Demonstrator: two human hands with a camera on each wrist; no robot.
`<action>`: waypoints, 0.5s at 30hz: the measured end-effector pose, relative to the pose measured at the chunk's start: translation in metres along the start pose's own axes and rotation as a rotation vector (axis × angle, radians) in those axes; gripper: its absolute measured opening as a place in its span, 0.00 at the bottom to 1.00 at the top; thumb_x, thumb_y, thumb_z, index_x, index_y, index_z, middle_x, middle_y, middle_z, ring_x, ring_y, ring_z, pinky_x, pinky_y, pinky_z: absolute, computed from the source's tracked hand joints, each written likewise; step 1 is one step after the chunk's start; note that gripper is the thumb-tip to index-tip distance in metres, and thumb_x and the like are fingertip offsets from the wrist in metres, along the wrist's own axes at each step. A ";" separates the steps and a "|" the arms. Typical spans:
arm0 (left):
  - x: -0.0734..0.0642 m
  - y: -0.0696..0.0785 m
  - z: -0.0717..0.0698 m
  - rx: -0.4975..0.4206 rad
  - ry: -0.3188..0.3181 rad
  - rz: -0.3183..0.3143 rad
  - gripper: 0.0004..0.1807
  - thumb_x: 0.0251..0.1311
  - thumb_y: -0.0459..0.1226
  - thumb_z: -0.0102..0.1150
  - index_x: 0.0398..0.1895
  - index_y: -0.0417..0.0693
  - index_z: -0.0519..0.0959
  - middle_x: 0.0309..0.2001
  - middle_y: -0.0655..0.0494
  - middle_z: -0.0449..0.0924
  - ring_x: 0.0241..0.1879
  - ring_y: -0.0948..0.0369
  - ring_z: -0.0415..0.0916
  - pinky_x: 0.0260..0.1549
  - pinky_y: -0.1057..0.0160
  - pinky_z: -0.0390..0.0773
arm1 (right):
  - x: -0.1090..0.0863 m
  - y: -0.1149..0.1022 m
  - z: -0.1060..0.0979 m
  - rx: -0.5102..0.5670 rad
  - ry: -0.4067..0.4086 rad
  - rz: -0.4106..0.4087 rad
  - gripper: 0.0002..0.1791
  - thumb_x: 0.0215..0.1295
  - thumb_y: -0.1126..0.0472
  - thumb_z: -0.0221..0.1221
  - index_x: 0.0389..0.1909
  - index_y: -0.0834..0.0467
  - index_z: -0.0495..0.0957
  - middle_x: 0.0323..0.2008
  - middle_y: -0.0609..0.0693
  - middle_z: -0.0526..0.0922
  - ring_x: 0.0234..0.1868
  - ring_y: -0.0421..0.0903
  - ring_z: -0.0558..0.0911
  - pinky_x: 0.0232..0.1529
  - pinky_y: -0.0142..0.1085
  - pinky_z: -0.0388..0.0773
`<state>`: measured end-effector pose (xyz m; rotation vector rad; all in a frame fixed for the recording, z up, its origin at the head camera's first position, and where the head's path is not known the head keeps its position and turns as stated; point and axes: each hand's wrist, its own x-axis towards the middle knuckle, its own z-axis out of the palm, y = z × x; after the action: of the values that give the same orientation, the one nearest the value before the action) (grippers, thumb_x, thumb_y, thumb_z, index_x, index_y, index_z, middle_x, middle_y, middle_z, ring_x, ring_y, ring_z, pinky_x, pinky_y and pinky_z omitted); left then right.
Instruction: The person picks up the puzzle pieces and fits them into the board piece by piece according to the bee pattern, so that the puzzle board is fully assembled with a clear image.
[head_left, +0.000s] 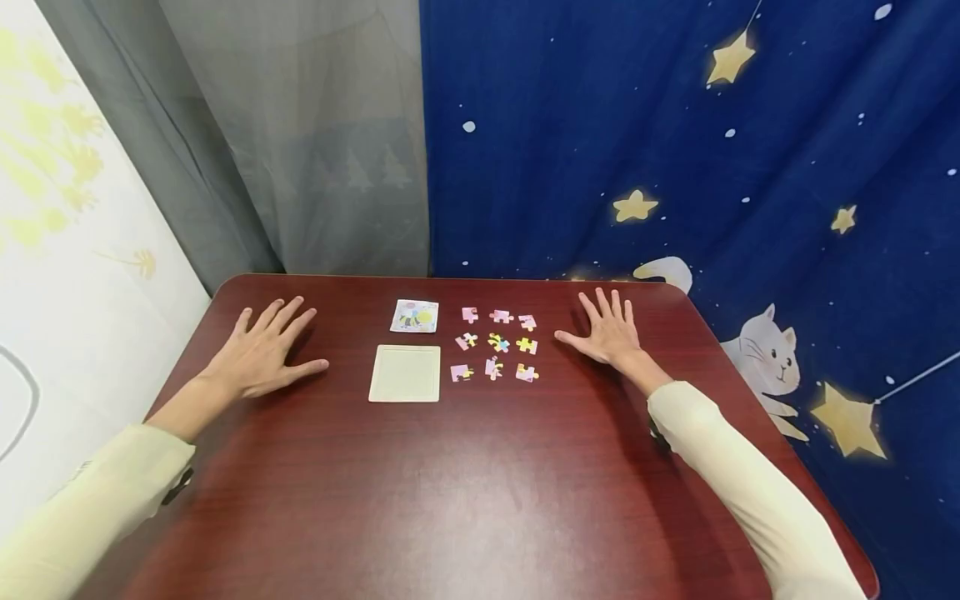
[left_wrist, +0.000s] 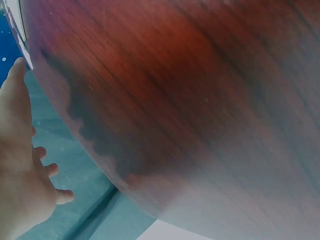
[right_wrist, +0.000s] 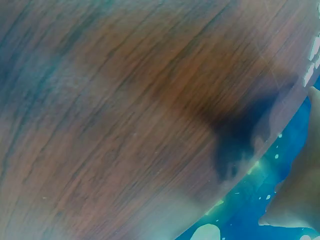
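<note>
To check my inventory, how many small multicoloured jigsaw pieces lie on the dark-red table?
9 jigsaw pieces: three in the far row, three in the middle row, three in the near row. None seems hidden.

Table (head_left: 450, 475): dark red-brown, streaky wood grain, pale glare near middle. Tray (head_left: 405, 374): plain cream. Card (head_left: 415, 317) on its far side: whitish, print in yellow, black, light blue, touch of pink. Jigsaw pieces (head_left: 498, 342) right of tray: far row mainly pink; middle one mixes yellow and blue; near-left one pink with yellow and black. Grey curtain (head_left: 330, 100), far left: faint paler tree shapes. Navy curtain (head_left: 525, 192), far right: white dots, gold stars (head_left: 731, 62), white-and-grey cat (head_left: 768, 354). White cloth (head_left: 82, 250) on left: pale yellow plant print. Sleeves (head_left: 112, 492): plain pale cream.
</note>
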<state>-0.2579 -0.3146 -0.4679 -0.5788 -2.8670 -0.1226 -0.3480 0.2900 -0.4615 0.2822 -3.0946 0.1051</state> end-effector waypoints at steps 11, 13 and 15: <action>0.000 0.013 -0.002 0.003 -0.011 0.014 0.54 0.62 0.71 0.56 0.81 0.48 0.60 0.81 0.42 0.53 0.78 0.39 0.51 0.70 0.28 0.46 | 0.009 -0.012 0.000 0.024 0.009 -0.023 0.60 0.61 0.19 0.52 0.84 0.51 0.48 0.83 0.63 0.43 0.82 0.65 0.35 0.77 0.59 0.25; 0.000 0.015 -0.002 0.005 -0.006 0.019 0.53 0.62 0.71 0.56 0.81 0.48 0.61 0.81 0.42 0.53 0.77 0.39 0.52 0.70 0.28 0.46 | 0.011 -0.015 0.000 0.023 0.009 -0.028 0.60 0.61 0.19 0.52 0.85 0.51 0.48 0.83 0.62 0.42 0.82 0.65 0.35 0.77 0.59 0.25; 0.000 0.018 -0.002 0.005 -0.003 0.027 0.53 0.62 0.71 0.56 0.81 0.48 0.61 0.81 0.42 0.54 0.77 0.39 0.52 0.70 0.28 0.47 | 0.013 -0.019 0.000 0.012 0.009 -0.029 0.61 0.60 0.18 0.51 0.85 0.49 0.47 0.84 0.60 0.41 0.83 0.64 0.34 0.78 0.58 0.25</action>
<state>-0.2506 -0.2978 -0.4650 -0.6168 -2.8607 -0.1098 -0.3578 0.2687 -0.4602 0.3254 -3.0812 0.1243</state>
